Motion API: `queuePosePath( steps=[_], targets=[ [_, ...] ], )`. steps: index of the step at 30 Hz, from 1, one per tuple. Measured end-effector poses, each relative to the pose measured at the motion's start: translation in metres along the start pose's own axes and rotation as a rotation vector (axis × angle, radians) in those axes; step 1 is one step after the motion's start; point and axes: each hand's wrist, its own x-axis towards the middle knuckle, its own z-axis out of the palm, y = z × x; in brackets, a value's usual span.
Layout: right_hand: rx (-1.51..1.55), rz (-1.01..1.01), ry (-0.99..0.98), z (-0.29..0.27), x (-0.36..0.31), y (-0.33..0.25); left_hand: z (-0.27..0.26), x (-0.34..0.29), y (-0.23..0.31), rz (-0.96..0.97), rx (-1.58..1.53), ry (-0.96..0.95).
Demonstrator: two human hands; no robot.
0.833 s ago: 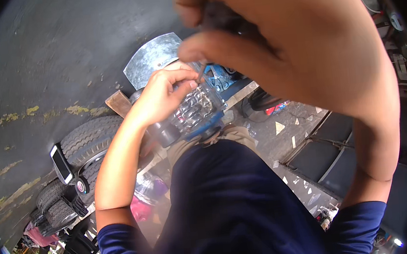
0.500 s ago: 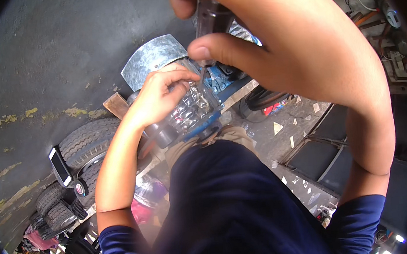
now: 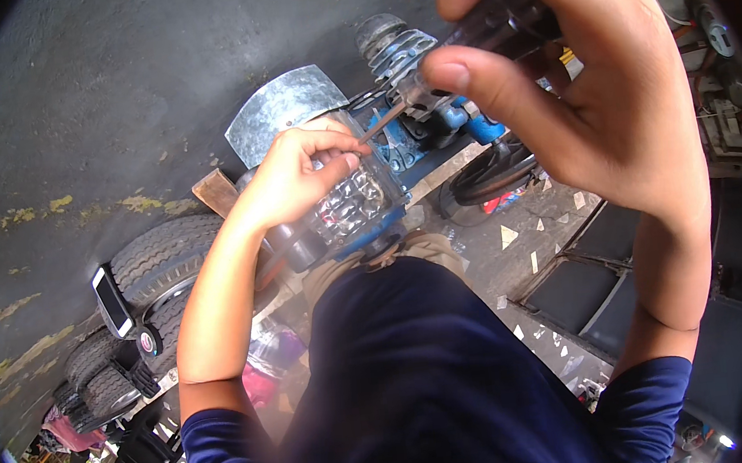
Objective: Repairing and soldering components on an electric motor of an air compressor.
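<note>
My right hand (image 3: 605,111) is wrapped round the dark handle of a screwdriver (image 3: 503,24), whose thin metal shaft slants down to the left. The shaft's end meets the fingertips of my left hand (image 3: 292,175). Those fingers are pinched together, and what sits between them is too small to make out. Below them lies a clear plastic case (image 3: 352,205) with shiny, silvery contents in small cells. A curved grey metal plate (image 3: 283,104) stands just behind my left hand.
A blue machine with a finned metal cylinder (image 3: 399,55) stands beyond the case. Stacked tyres (image 3: 167,251) line the wall at left, with a phone (image 3: 111,301) in front of them. Dark panels (image 3: 573,288) lie at right, near white scraps on the floor.
My right hand has swung to the right, and the screwdriver has gone from nearly upright to a low slant. My left hand stays almost in place, its fingertips closer together.
</note>
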Motion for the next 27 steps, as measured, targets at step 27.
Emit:
queuePosePath(
  steps=[27],
  targets=[
    [-0.036, -0.134, -0.023, 0.005, -0.001, 0.03, -0.002, 0.001, -0.003, 0.005, -0.058, -0.013]
  ],
)
